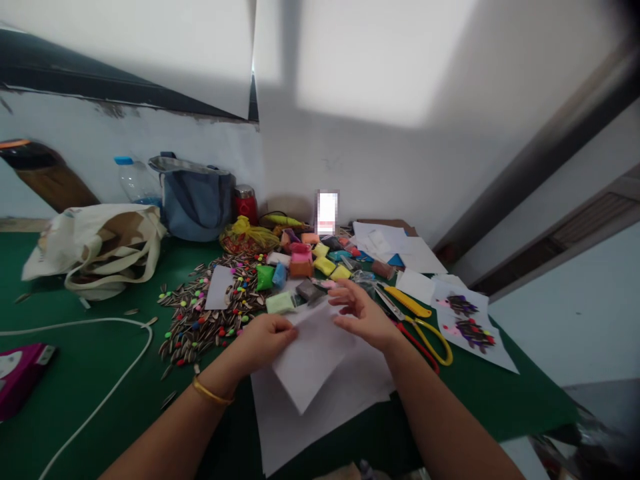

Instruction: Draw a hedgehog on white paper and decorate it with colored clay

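Note:
Between my hands a sheet of white paper [313, 357] is held up at a tilt. My left hand [267, 339] pinches its left edge between thumb and fingers. Over the paper's right side is my right hand [363, 313], fingers spread and curved, with no grip on the sheet that I can make out. More white paper [320, 430] lies flat on the green table underneath. Just beyond my hands sit several small packs of coloured clay [301, 267]. Scissors with red and yellow handles [420, 330] and a yellow cutter [407, 301] lie right of my right hand.
Sunflower seeds mixed with coloured pompoms [200, 327] spread to the left. A decorated sheet [473, 320] lies at the right. Along the back wall stand a blue bag [193, 200], a red flask [245, 203] and a phone [327, 212]. A white cable [125, 373] crosses the left side.

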`<state>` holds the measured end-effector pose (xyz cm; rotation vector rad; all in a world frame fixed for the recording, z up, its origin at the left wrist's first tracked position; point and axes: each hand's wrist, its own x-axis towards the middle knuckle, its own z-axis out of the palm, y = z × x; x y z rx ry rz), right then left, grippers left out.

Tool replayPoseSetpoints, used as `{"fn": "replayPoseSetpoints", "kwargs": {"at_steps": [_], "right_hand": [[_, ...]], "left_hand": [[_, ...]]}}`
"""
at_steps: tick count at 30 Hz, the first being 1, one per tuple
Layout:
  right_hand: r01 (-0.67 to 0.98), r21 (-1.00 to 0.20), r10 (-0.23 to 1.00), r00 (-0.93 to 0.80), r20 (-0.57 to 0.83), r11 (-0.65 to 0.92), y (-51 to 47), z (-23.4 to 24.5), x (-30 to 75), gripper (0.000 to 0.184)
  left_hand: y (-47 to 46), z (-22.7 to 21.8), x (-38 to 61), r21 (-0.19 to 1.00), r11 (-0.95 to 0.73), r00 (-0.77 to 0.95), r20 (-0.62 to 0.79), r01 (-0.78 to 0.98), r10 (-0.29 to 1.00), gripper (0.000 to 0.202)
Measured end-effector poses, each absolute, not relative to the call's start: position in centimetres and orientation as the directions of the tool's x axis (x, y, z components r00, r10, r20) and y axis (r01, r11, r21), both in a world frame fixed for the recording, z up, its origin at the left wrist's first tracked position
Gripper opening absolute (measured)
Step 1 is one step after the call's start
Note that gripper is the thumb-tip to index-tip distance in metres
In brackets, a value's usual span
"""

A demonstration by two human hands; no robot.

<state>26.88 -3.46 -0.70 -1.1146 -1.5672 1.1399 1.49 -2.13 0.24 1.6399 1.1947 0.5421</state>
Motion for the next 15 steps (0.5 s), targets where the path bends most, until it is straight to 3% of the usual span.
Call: {"fn": "replayPoseSetpoints", "kwargs": {"at_steps": [1,3,6,8,11,15], "right_hand": [[0.281,-0.926,0.948,-0.261,0.18,0.253,-3.7,0.0,26.9,0.069],[0.476,-0.768,0.873,-0.438,0.214,0.428,-4.5,1.2,26.3,0.047],[0.596,-0.55,0.765,-0.63,0.13,0.585,-5.5,2.3,25.0,0.013],[0.633,-0.474,0.745,-0.663,0.077,0.612,-5.7,2.5,24.5,0.01],[0.68,-0.452,0.78,-0.623,0.061,0.578,-5.3,2.3,25.1,0.013],[0.678,-0.55,0.832,-0.552,0.056,0.487,-4.3,2.1,27.1,0.019]], "left_hand": [[-2.5,0.4,1.7,0.859,-0.086,0.471,-0.19,0.504,0.862,0.025],[-3.4,0.6,2.3,0.784,-0.213,0.547,-0.186,0.584,0.816,0.025],[-4.4,1.0,3.1,0.665,-0.349,0.622,-0.222,0.66,0.751,0.028],[-4.5,1.2,3.2,0.633,-0.374,0.627,-0.233,0.678,0.743,0.03],[-3.7,1.3,2.5,0.676,-0.343,0.625,-0.225,0.653,0.748,0.031],[-1.8,0.9,0.6,0.757,-0.262,0.578,-0.182,0.598,0.795,0.033]]}}
